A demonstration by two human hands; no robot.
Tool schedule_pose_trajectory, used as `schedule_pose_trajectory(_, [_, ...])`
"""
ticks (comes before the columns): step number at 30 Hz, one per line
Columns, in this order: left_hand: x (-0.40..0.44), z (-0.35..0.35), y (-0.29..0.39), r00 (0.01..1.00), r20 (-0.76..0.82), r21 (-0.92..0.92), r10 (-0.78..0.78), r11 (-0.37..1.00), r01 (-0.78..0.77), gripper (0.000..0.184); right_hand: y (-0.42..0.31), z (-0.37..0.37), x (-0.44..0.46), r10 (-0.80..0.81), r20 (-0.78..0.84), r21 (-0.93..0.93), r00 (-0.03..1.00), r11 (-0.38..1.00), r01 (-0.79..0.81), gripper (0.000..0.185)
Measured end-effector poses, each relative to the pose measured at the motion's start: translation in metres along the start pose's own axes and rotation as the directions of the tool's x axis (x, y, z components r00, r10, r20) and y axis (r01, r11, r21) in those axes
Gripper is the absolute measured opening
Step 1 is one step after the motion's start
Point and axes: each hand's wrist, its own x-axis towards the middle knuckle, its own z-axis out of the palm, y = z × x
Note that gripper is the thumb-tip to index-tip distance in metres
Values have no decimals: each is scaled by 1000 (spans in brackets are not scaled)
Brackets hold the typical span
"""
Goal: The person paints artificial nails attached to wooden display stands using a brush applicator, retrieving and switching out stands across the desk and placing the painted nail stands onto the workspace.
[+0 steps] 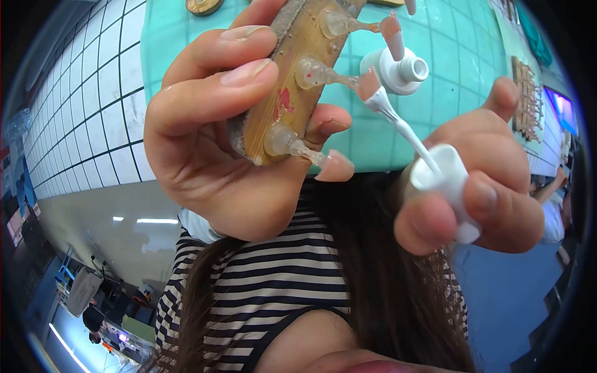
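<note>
My left hand (217, 130) is closed round a wooden block (273, 121), with the thumb showing beyond its right edge. Clear stubby holders stick out from the block, and pinkish false nails (336, 166) sit on their ends. Between finger and thumb, my right hand (491, 168) grips the white cap of a nail polish brush (444, 171). White polish coats the brush stem, and its bristles touch the tip of the middle false nail (368, 84). Just beyond the brush, a white polish bottle (395, 71) is uncapped, its neck showing.
A green mat (448, 93) covers part of the white tiled table (68, 118). A round wooden piece (204, 5) lies at the mat's far left. On the right is a wooden rack (527, 102). Another person (553, 208) is at the right edge, and one more person (93, 320) shows far off at lower left.
</note>
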Motion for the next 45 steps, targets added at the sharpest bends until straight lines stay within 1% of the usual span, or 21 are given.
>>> schedule_pose_trajectory(1, [0, -4, -3, 991, 97, 211, 95, 971, -114, 44, -5, -2, 2, 80, 138, -148, 987, 987, -59, 25])
schedule_pose_trajectory(5, [1, -9, -5, 974, 133, 261, 181, 942, -211, 41, 5, -10, -6, 44, 216, -10, 975, 999, -43, 27])
schedule_pose_trajectory(7, [2, -14, 11, 992, 110, 128, -59, 991, 45, 46, 12, 5, -12, -54, -137, 176, 989, 981, 78, 28])
schedule_pose_trajectory(8, [4, -16, 22, 992, 111, 128, -60, 991, 46, 46, 11, 2, -10, -53, -137, 176, 989, 981, 77, 28])
schedule_pose_trajectory(9, [12, -12, 35, 936, -82, -63, -343, 939, 338, 51, 9, -2, -6, -65, -16, 88, 998, 994, 66, 27])
schedule_pose_trajectory(10, [16, -10, 42, 761, -206, -295, -615, 781, 551, 57, 6, -5, -3, -65, 107, -2, 992, 998, 65, 27])
schedule_pose_trajectory(11, [15, -10, 39, 761, -205, -294, -616, 780, 552, 57, 1, -6, -1, -64, 106, -2, 992, 998, 64, 27])
schedule_pose_trajectory(14, [5, -11, 14, 980, -64, 83, -188, 978, 193, 57, -3, -8, 1, 108, 179, -163, 978, 984, -79, 24])
schedule_pose_trajectory(16, [-1, -13, 3, 988, 120, 281, 93, 952, -124, 56, 14, -13, -4, -22, 108, 144, 994, 990, 7, 23])
schedule_pose_trajectory(17, [-2, -17, 3, 988, 121, 280, 93, 952, -124, 56, 18, -16, -5, -21, 107, 143, 994, 990, 6, 23])
schedule_pose_trajectory(19, [1, -24, 2, 968, 231, 297, 102, 939, -170, 58, 23, -19, -5, 133, 45, 422, 990, 896, -139, 22])
schedule_pose_trajectory(22, [-1, -18, 3, 986, 155, 242, 62, 965, -98, 60, 25, -22, 1, 154, 156, 486, 976, 848, -211, 23])
schedule_pose_trajectory(23, [2, -19, 3, 986, 156, 240, 60, 966, -97, 60, 23, -20, 1, 167, 144, 477, 975, 852, -216, 21])
schedule_pose_trajectory(25, [11, -21, 3, 913, 406, 84, 25, 994, -64, 60, 20, -14, 0, 165, 128, 406, 978, 891, -203, 21])
schedule_pose_trajectory(26, [14, -21, 4, 905, 426, 67, 16, 997, -50, 60, 19, -13, -1, 160, 113, 335, 981, 923, -189, 21])
schedule_pose_trajectory(30, [12, -20, 4, 912, 409, 90, 11, 995, -52, 58, 20, -21, -1, 159, 198, 346, 967, 912, -221, 19])
schedule_pose_trajectory(33, [12, -19, 5, 913, 408, 103, 12, 993, -59, 57, 22, -15, -3, 162, 15, 475, 987, 867, -149, 18])
schedule_pose_trajectory(36, [9, -18, 4, 918, 397, 81, 20, 995, -56, 56, 16, -14, -1, 170, 63, 448, 983, 876, -180, 17])
schedule_pose_trajectory(38, [10, -18, 2, 926, 377, 46, 34, 997, -55, 55, 14, -15, -2, 139, 179, 254, 974, 950, -182, 19])
schedule_pose_trajectory(42, [11, -18, 7, 911, 412, 69, 9, 997, -41, 52, 23, -22, -5, 69, 192, 310, 979, 942, -127, 21])
schedule_pose_trajectory(45, [6, -16, 6, 938, 346, 90, -10, 996, -22, 51, 24, -13, -9, 81, -16, 478, 997, 876, -64, 20])
